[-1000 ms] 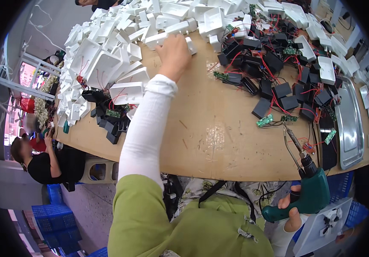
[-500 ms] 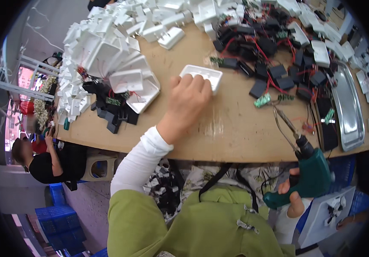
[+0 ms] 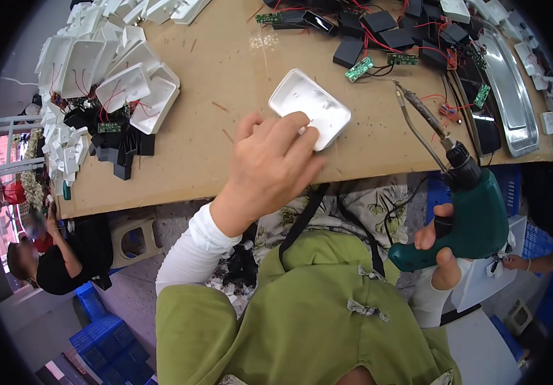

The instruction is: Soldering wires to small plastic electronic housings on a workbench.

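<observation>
White case [image 3: 305,96] over front part of surface [image 3: 206,147], near its front edge; open room to left and behind; case hollow side up, shallow, corners rounded, small pegs inside; left hand [image 3: 270,163] at its near side, fingers bent, cannot tell if gripping; right hand [image 3: 446,269] grasping green soldering gun [image 3: 485,218], tip near circuit board [image 3: 359,69].

White plastic case [image 3: 311,102], hollow side up, askew near table's [image 3: 193,160] front edge; green soldering gun [image 3: 483,221] pointing over table.
</observation>
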`<state>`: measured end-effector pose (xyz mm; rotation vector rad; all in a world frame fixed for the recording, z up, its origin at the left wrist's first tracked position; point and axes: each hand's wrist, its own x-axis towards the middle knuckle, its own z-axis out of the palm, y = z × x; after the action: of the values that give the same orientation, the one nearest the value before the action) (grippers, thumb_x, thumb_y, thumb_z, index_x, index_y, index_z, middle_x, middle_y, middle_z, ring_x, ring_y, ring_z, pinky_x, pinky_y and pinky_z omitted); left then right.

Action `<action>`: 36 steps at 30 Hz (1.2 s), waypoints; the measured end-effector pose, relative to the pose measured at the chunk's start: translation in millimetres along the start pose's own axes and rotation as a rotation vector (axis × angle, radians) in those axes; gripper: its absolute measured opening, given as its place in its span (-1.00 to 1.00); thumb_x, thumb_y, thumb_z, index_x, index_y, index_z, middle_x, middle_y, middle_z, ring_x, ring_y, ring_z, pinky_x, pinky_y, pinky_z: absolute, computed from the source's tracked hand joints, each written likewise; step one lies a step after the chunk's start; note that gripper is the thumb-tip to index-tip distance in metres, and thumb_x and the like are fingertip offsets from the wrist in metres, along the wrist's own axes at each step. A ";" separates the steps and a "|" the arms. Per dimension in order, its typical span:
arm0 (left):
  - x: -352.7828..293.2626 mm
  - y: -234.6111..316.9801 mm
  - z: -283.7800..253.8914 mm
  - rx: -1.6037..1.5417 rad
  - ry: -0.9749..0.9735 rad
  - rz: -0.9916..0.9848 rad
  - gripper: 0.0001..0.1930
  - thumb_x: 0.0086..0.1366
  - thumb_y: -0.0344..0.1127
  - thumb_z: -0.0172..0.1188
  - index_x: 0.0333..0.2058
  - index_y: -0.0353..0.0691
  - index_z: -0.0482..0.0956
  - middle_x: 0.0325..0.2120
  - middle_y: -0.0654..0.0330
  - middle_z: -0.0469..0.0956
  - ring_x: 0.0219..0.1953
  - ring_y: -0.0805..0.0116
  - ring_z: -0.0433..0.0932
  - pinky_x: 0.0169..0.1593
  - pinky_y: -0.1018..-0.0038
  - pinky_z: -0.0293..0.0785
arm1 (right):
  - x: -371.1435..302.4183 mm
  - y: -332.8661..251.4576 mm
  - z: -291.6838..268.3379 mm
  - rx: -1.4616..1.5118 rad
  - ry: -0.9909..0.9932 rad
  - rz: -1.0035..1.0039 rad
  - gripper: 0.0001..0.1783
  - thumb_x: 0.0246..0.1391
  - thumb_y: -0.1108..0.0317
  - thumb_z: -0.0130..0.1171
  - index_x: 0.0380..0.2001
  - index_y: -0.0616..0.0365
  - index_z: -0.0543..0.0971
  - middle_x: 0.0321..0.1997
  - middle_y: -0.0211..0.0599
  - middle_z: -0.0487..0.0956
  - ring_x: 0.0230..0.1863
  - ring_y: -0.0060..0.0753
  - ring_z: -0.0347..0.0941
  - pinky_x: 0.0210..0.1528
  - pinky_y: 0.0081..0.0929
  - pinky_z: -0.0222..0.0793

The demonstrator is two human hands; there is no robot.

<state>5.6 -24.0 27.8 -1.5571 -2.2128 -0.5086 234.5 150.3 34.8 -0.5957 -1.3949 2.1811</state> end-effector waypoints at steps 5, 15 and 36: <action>-25.4 -10.9 -3.7 -0.217 -0.033 -0.128 -0.60 -0.18 -0.21 0.40 -0.34 -0.24 0.50 -0.19 0.07 0.44 -0.35 0.22 0.47 -0.16 0.28 0.30 | -1.2 0.7 -4.6 -0.030 0.003 0.013 -0.30 -0.20 0.26 0.35 -0.02 0.43 0.34 -0.49 -0.22 0.51 -0.47 -0.41 0.43 -0.36 -0.49 0.41; -10.3 -22.0 -10.4 0.062 -0.054 0.208 -0.87 -0.03 -0.42 0.21 -0.43 -0.16 0.52 -0.04 0.19 0.43 0.05 0.19 0.40 -0.02 0.17 0.36 | 0.3 3.5 0.2 -0.049 -0.006 -0.003 -0.30 -0.21 0.24 0.35 -0.04 0.44 0.35 -0.50 -0.21 0.51 -0.49 -0.41 0.43 -0.38 -0.51 0.42; 101.0 -55.1 33.5 -0.492 -0.013 0.070 -0.78 0.07 -0.38 0.23 -0.26 -0.25 0.57 -0.35 0.07 0.50 -0.36 0.13 0.51 -0.34 0.37 0.45 | -10.1 1.6 -16.1 0.040 0.075 -0.031 -0.30 -0.21 0.34 0.34 0.01 0.45 0.32 -0.20 -0.08 0.49 -0.42 -0.40 0.48 -0.40 -0.45 0.47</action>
<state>-81.2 56.5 46.1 -1.8644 -2.1342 -1.0868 251.7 155.0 28.2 -0.6307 -1.3096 2.1349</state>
